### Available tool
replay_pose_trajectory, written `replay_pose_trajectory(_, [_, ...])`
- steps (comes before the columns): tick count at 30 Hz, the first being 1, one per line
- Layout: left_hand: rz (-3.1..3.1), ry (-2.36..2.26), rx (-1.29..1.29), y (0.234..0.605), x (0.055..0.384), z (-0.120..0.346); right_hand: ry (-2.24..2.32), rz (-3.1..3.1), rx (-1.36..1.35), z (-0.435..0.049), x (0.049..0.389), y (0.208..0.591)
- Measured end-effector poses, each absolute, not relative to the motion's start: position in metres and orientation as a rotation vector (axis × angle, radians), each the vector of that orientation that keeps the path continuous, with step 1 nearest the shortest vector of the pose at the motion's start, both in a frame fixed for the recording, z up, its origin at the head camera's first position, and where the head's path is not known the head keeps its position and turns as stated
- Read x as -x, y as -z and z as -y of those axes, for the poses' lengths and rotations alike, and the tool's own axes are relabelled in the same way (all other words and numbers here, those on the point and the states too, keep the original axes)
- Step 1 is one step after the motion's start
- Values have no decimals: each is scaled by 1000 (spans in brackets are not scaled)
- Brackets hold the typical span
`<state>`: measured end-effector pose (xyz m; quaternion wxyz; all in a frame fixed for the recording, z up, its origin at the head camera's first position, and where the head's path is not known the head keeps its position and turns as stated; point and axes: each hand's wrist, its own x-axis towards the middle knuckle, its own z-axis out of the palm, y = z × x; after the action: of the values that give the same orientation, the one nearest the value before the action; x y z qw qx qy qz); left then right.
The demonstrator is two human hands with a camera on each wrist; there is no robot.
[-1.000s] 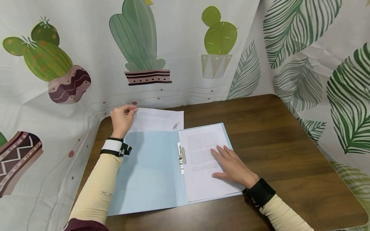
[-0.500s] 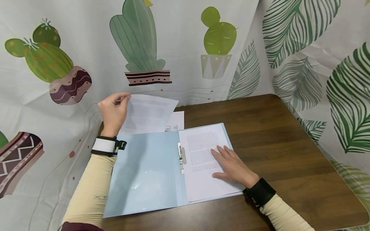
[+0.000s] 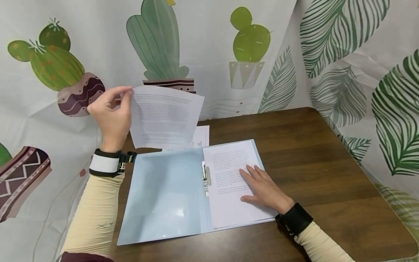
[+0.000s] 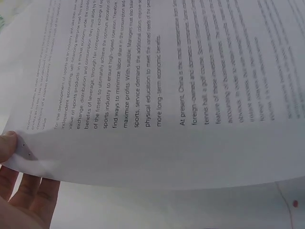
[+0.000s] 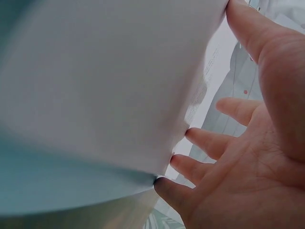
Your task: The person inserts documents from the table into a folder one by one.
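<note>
At its upper left corner, my left hand [image 3: 112, 114] pinches a printed sheet of paper [image 3: 165, 118], raised above the back left of the table. In the left wrist view the thumb lies on the printed face of the sheet [image 4: 143, 148] and other fingers are behind it. My right hand [image 3: 265, 189] rests with spread fingers on a stack of printed pages [image 3: 229, 213] in the right half of an open light blue folder [image 3: 163, 196]. A metal clip [image 3: 206, 178] sits by the folder's spine, along the pages' left edge.
Another paper [image 3: 203, 134] lies behind the folder, partly hidden by the raised sheet. The brown wooden table [image 3: 314, 174] extends to the right. A printed curtain [image 3: 209, 43] hangs close behind the table's back edge.
My left hand has lifted the sheet off the paper behind the folder, moving up and left and exposing part of the paper beneath. My right hand has stayed on the pages.
</note>
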<state>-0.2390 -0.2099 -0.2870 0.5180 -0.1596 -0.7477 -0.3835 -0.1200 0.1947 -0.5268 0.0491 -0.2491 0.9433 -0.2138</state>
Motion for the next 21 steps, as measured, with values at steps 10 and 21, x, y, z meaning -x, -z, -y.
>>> replay_pose_trajectory(10, [1851, 1149, 358, 274, 224, 202, 692, -2892, 727, -197, 122, 522])
replay_pose_trajectory(21, [1968, 1426, 339, 283, 212, 178, 1083, -2971, 765, -202, 141, 498])
